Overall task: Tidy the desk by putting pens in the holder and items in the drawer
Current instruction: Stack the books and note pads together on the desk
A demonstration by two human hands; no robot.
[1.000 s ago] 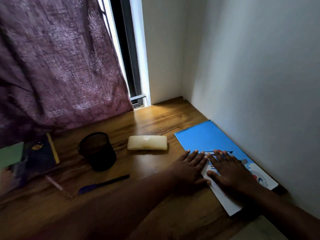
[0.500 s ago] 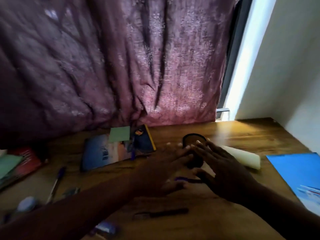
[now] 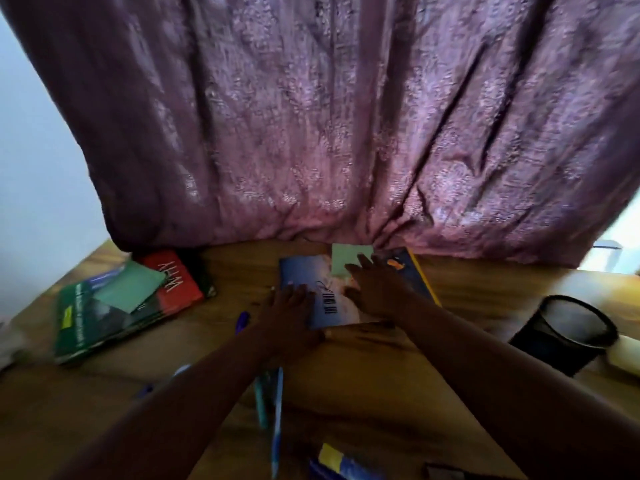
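Note:
My left hand [image 3: 289,311] lies flat on the left edge of a blue book [image 3: 325,299] with a barcode on its cover. Fingers spread, my right hand [image 3: 372,289] rests on the same book, its tips at a green sticky note [image 3: 348,259]. A black mesh pen holder [image 3: 568,332] stands at the right. Several pens lie on the wooden desk [image 3: 363,375]: a blue pen [image 3: 242,322] left of my left wrist, a teal pen [image 3: 260,400] and a light-blue pen [image 3: 277,417] under my left forearm.
A stack of books [image 3: 114,306] topped by a red book and a green note lies at the left. A cream case [image 3: 627,356] sits behind the holder. A purple curtain [image 3: 329,133] hangs along the desk's back edge. A yellow-blue item [image 3: 341,460] lies near the front.
The view swung left from the blue folder by the wall. Both hands left the folder, passed the pen holder and now lie on the blue book under the curtain.

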